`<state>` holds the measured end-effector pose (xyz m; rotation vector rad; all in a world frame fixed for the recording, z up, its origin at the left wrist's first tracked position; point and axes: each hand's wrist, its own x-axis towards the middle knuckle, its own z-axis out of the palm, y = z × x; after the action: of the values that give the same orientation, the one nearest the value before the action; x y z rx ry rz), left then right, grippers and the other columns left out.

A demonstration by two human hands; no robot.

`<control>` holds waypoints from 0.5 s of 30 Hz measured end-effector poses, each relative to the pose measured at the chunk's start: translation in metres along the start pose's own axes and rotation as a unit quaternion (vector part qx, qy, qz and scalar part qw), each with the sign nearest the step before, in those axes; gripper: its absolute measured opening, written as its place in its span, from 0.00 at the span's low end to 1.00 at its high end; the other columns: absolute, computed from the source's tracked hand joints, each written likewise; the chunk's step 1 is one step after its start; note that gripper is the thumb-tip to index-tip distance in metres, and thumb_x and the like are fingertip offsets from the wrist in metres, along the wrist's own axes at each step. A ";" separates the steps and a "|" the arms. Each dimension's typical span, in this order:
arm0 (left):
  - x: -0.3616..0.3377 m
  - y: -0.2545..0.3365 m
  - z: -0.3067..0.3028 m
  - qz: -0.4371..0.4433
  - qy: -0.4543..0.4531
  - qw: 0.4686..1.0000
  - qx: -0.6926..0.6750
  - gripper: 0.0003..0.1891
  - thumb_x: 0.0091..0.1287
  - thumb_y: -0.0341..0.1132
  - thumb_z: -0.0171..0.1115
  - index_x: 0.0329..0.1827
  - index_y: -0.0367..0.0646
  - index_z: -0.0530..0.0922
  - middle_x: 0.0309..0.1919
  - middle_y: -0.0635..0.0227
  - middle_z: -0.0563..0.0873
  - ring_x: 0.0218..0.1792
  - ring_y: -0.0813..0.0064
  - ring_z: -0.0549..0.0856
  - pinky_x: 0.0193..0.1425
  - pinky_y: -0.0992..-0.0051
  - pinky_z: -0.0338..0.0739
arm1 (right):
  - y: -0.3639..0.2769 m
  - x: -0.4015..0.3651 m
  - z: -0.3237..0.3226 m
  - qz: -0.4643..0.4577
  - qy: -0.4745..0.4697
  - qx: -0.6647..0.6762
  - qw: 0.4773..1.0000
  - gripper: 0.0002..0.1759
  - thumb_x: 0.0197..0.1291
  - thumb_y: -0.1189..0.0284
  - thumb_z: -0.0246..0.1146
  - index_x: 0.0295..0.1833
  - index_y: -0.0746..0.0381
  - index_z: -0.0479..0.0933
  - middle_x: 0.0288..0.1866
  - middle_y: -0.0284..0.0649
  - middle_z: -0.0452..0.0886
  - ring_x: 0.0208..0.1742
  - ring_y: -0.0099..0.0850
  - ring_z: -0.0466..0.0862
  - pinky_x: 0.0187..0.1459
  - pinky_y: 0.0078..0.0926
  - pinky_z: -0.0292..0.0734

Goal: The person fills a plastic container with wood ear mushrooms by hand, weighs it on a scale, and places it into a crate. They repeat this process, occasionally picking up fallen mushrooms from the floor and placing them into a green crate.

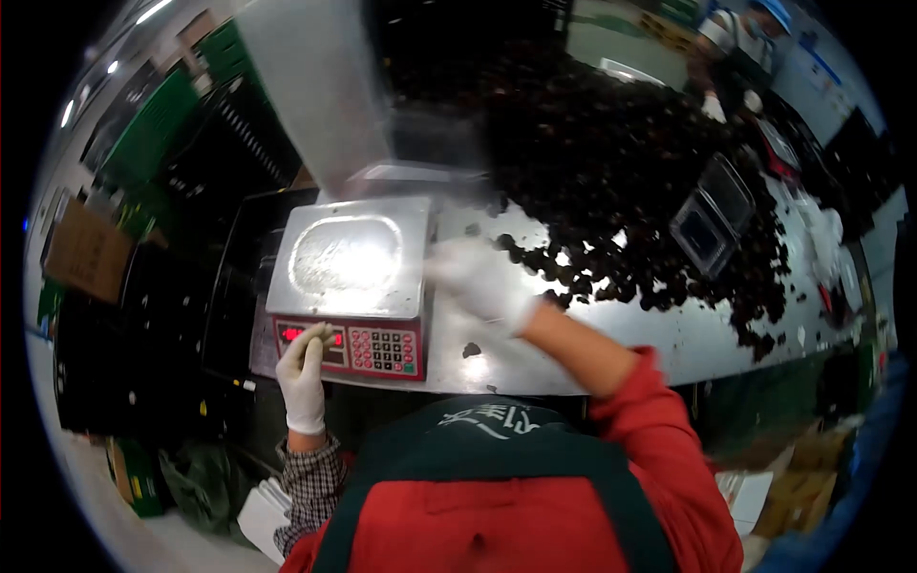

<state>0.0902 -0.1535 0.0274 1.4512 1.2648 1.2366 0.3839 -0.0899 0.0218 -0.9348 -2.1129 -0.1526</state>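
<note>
A digital scale [349,286] with a bare metal plate, red keypad panel and lit red digits stands at the table's left. My left hand [304,368], in a white glove, is at the display's front edge. Its fingers are pressed together, and I cannot make out whether anything is between them. My right hand [480,282], gloved in white too, is smeared by motion just right of the scale plate; its fingers do not show clearly. A blurred clear plastic box [430,153] appears behind the scale. One small dark piece [471,350] lies on the metal table [535,358] below my right hand.
A large heap of dark, roundish pieces [592,143] covers the table's back and right. An open clear plastic box [712,220] rests on it. A co-worker [740,53] in a blue cap stands at the far right, near another scale [778,151]. Dark crates [143,334] stand left.
</note>
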 end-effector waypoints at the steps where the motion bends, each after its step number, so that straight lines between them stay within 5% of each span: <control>1: -0.004 -0.003 0.001 -0.016 -0.011 1.000 -0.019 0.13 0.72 0.28 0.54 0.54 0.29 0.78 0.46 0.59 0.85 0.47 0.72 0.84 0.56 0.75 0.78 | -0.016 0.007 0.043 0.010 -0.043 0.019 0.999 0.02 0.45 0.77 0.62 0.27 0.58 0.79 0.27 0.39 0.79 0.32 0.38 0.81 0.35 0.33 0.76; 4: -0.010 -0.008 0.008 -0.027 -0.054 0.998 -0.008 0.12 0.71 0.26 0.53 0.54 0.30 0.78 0.46 0.60 0.85 0.47 0.73 0.84 0.55 0.76 0.77 | -0.050 0.029 0.108 0.027 -0.196 -0.023 0.980 0.06 0.48 0.69 0.61 0.30 0.61 0.78 0.29 0.38 0.80 0.35 0.37 0.83 0.40 0.35 0.77; 7: -0.009 -0.015 0.020 -0.034 -0.086 0.996 -0.013 0.12 0.71 0.25 0.53 0.53 0.30 0.78 0.46 0.60 0.85 0.47 0.73 0.83 0.55 0.76 0.76 | -0.060 0.024 0.091 0.002 -0.128 -0.027 0.991 0.17 0.50 0.64 0.63 0.44 0.60 0.79 0.46 0.42 0.80 0.51 0.38 0.79 0.52 0.40 0.73; 10: -0.006 -0.013 0.049 -0.035 -0.115 0.993 -0.011 0.12 0.69 0.25 0.55 0.52 0.31 0.79 0.45 0.62 0.85 0.46 0.75 0.83 0.53 0.78 0.76 | -0.046 0.001 0.030 0.042 0.022 0.020 0.999 0.20 0.51 0.66 0.66 0.51 0.60 0.79 0.51 0.44 0.79 0.54 0.40 0.78 0.55 0.39 0.72; 12: -0.006 -0.010 0.077 0.004 -0.167 0.985 0.039 0.10 0.68 0.24 0.56 0.49 0.33 0.80 0.42 0.63 0.85 0.41 0.76 0.83 0.47 0.78 0.76 | -0.013 -0.043 0.004 0.126 0.020 0.055 0.990 0.25 0.47 0.69 0.68 0.54 0.64 0.76 0.48 0.47 0.80 0.50 0.45 0.79 0.54 0.42 0.72; 15: -0.010 -0.013 0.120 0.052 -0.250 0.951 0.174 0.13 0.62 0.29 0.63 0.48 0.35 0.80 0.39 0.58 0.83 0.39 0.66 0.83 0.45 0.74 0.77 | 0.010 -0.151 -0.045 0.367 -0.006 -0.037 0.930 0.17 0.52 0.74 0.65 0.49 0.65 0.79 0.44 0.48 0.81 0.48 0.44 0.80 0.51 0.39 0.75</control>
<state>0.2058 -0.1598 -0.0078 1.9547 1.0925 0.6530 0.4794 -0.1863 -0.0582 -1.7015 -1.6403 0.1594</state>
